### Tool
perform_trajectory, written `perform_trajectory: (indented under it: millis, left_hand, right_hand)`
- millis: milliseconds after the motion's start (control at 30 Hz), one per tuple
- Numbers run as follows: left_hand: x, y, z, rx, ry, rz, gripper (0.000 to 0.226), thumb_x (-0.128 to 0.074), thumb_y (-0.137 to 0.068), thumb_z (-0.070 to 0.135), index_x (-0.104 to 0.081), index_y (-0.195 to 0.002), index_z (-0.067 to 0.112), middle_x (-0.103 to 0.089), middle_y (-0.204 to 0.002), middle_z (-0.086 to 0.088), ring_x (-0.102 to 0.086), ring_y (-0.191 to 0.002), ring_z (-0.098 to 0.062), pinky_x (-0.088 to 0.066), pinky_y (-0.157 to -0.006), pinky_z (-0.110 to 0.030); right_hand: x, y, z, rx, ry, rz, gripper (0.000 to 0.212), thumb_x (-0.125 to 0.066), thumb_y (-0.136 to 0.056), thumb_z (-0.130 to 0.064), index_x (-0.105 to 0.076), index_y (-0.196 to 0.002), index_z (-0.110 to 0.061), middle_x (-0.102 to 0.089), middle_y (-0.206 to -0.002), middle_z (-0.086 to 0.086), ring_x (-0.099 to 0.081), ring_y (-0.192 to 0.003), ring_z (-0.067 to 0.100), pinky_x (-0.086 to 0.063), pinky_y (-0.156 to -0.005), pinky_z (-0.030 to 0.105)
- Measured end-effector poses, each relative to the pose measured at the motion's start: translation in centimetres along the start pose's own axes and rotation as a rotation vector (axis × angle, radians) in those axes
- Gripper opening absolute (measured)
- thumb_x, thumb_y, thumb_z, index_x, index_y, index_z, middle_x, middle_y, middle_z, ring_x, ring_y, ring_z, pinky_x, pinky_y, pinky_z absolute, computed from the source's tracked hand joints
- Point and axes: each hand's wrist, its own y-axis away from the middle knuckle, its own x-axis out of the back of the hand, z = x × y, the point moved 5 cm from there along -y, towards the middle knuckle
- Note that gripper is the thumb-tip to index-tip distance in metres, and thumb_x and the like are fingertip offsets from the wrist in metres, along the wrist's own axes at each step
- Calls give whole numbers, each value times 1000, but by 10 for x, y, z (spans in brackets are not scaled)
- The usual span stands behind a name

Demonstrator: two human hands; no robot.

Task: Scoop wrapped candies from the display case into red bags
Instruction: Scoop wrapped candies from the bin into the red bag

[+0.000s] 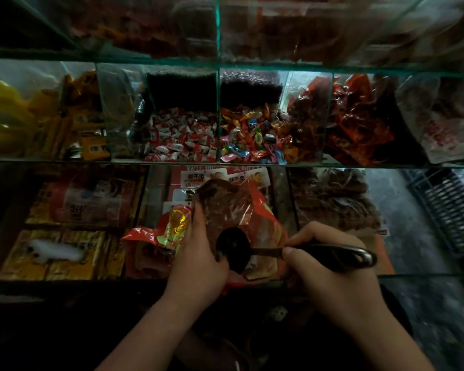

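My left hand [198,253] grips the edge of a red plastic bag [255,218] with gold print, holding its mouth open low in front of the glass display case. My right hand [330,266] holds the black handle of a dark scoop [233,249], whose round bowl sits at the bag's mouth beside my left fingers. I cannot tell whether the bowl holds anything. Above, one glass compartment holds red-and-white wrapped candies [182,135]. The compartment to its right holds mixed colourful wrapped candies [252,135].
Glass dividers [218,113] split the middle shelf; red snack packets [356,121] fill bins to the right, yellow packs [73,119] to the left. Boxed goods [65,231] lie behind the lower glass. A dark metal rack [450,210] stands on the floor at far right.
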Motion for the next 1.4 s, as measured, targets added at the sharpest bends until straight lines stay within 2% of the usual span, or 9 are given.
perform_trajectory:
  millis: [167, 333, 500, 633, 767, 933, 1033, 1200, 1400]
  left_hand:
    - [-2, 1, -2, 26, -60, -16, 116, -78, -88, 27, 13, -158, 46, -10, -170, 13, -22, -153, -12, -28, -109, -22]
    - [-7, 6, 3, -7, -71, -35, 113, -78, -85, 39, 7, -160, 40, -10, -170, 8, -22, -153, -16, -33, -119, -35]
    - [-16, 5, 5, -22, -50, -37, 108, -75, -86, 45, 6, -158, 45, -7, -168, 18, -19, -154, -15, -31, -116, -30]
    - [-22, 4, 3, -20, -45, -62, 109, -74, -88, 37, 8, -158, 44, -3, -169, 18, -16, -155, -15, -23, -115, -24]
    - [-19, 3, -2, 13, -21, -54, 108, -75, -88, 36, 6, -159, 46, -8, -169, 16, -23, -152, -15, -30, -107, -21]
    - [-16, 5, -5, 29, -9, -50, 106, -74, -87, 24, 0, -160, 44, -11, -169, 16, -23, -152, -10, -22, -104, -4]
    - [-15, 6, -5, 32, 24, -48, 105, -75, -86, 26, -2, -160, 45, -14, -168, 16, -24, -152, -9, -33, -114, -21]
    - [-9, 0, -5, 57, 60, -42, 108, -78, -86, 29, -2, -159, 48, -21, -167, 15, -31, -150, -11, -43, -115, -38]
    - [3, -17, 0, 90, 98, -30, 106, -78, -85, 20, -8, -162, 39, -32, -162, 10, -37, -147, -13, -38, -118, -37]
  right_hand:
    - [-10, -13, 14, -71, 35, -81, 5, -70, -78, -26, -71, -75, -23, -72, -68, 2, -70, -63, 20, -57, -58, 45]
    - [-23, -13, 31, 157, 305, -24, 10, -71, -84, -26, -65, -85, -34, -67, -79, -17, -66, -78, 1, -49, -65, 11]
    - [-37, -29, 65, 120, 331, 50, 13, -76, -85, -6, -73, -88, -19, -70, -86, -5, -67, -81, 8, -44, -69, 3]
    - [-50, -38, 87, -24, 221, -3, 27, -71, -89, -8, -71, -78, -33, -71, -80, -13, -68, -77, 1, -50, -68, 14]
    - [-59, -40, 94, -126, 174, -115, 22, -66, -84, -19, -71, -69, -34, -70, -70, -13, -66, -63, 5, -55, -62, 29]
    - [-65, -44, 100, -259, 82, -42, 16, -68, -84, -18, -71, -68, -20, -72, -66, -3, -69, -62, 17, -57, -56, 40]
    - [-61, -40, 98, -377, -183, 155, 8, -72, -73, -35, -78, -74, -41, -76, -72, -17, -72, -67, -2, -54, -52, 18]
    - [-51, -26, 90, -445, -454, 275, 13, -73, -77, -36, -80, -81, -25, -79, -80, 14, -79, -79, 36, -66, -69, 50]
    - [-15, -24, 67, -373, -610, 364, 25, -67, -97, -14, -75, -73, -16, -75, -72, 22, -77, -68, 40, -62, -55, 36]
